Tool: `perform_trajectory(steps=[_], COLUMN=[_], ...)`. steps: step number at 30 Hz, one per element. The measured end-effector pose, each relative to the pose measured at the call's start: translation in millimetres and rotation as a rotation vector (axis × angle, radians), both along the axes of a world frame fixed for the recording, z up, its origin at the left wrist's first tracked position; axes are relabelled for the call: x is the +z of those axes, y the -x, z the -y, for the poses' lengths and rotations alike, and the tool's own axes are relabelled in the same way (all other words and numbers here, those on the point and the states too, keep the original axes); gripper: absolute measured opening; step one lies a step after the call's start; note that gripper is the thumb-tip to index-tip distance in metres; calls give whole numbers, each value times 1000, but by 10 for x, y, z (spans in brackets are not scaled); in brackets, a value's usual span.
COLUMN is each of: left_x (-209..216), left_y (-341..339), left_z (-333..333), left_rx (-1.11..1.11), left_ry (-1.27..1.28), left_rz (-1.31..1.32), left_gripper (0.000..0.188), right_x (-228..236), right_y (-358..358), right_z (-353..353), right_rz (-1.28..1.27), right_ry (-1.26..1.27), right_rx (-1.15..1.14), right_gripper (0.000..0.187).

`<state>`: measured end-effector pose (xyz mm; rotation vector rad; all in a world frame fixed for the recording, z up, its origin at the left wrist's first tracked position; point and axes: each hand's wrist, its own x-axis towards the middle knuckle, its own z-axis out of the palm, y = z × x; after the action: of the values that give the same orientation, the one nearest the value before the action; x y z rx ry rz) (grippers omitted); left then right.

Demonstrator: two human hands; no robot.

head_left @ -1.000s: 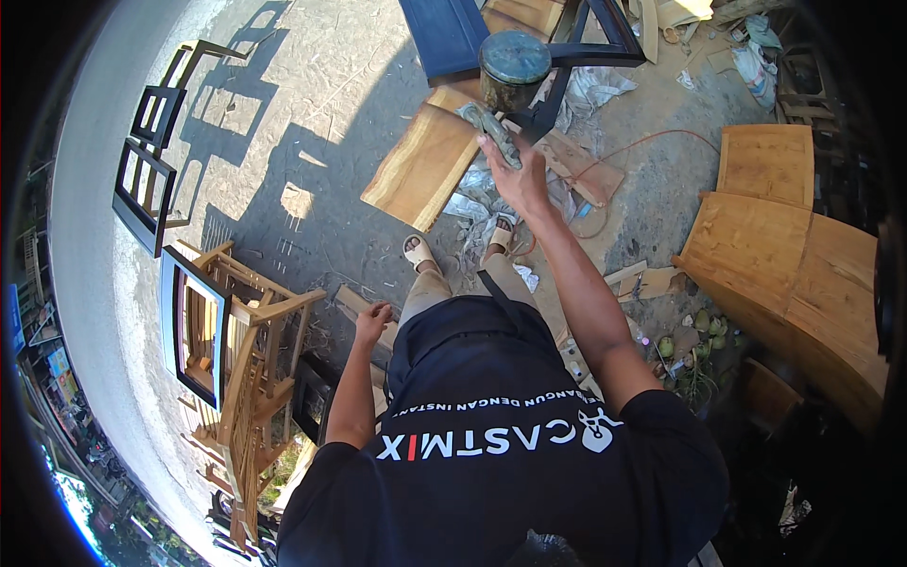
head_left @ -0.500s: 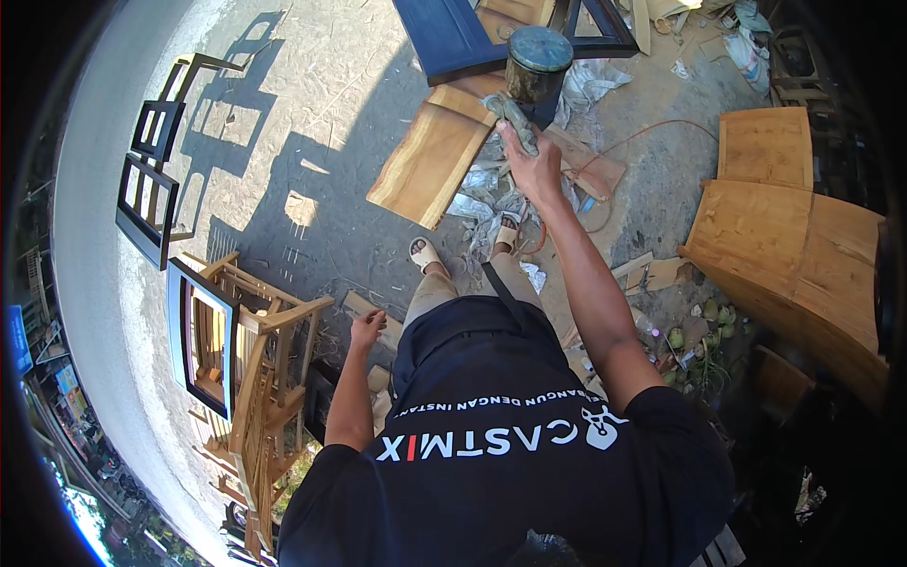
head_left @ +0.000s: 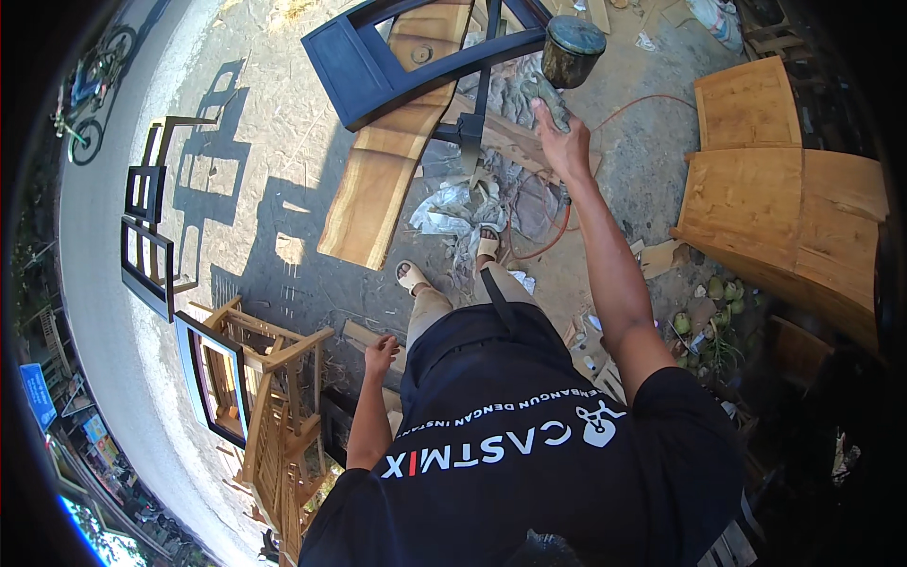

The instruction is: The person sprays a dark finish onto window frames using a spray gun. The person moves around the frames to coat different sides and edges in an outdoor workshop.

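Your right hand (head_left: 564, 142) is closed around a grey rag (head_left: 546, 97) just beside the dark round can (head_left: 573, 49) near the blue frame (head_left: 416, 59), while your left hand (head_left: 380, 354) hangs loosely spread, holding nothing.

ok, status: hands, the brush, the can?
Right hand shut on brush, just short of dark paint can. Left hand open, empty, at hip. Blue frame beside can.

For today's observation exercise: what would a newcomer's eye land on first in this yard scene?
Probably the raised right hand, gripping a grey rag beside a dark can at the top. Next, the dark blue frame lying over a plank on the ground. The left hand hangs empty by the hip.
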<state>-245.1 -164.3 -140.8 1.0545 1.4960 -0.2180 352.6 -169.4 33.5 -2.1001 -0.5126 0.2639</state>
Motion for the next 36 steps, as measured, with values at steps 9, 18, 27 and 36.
perform_trajectory(steps=[9,18,27,36], left_x=[-22,135,44,-94], left_y=[-322,-553,-499,-193], left_z=[200,137,213,312], left_rx=[-17,-41,-65,57], left_ry=[-3,-22,-22,-52], left_rz=[8,-12,-44,32], left_gripper=[40,39,39,36], right_x=[57,-31,-20,-62], right_y=[-945,-1129,-622,430], right_z=[385,564,473,-77], right_rz=[83,8,-22,-21], right_ry=[50,42,17,-68], right_rx=[-146,-124,-45,211], right_gripper=[49,50,44,42])
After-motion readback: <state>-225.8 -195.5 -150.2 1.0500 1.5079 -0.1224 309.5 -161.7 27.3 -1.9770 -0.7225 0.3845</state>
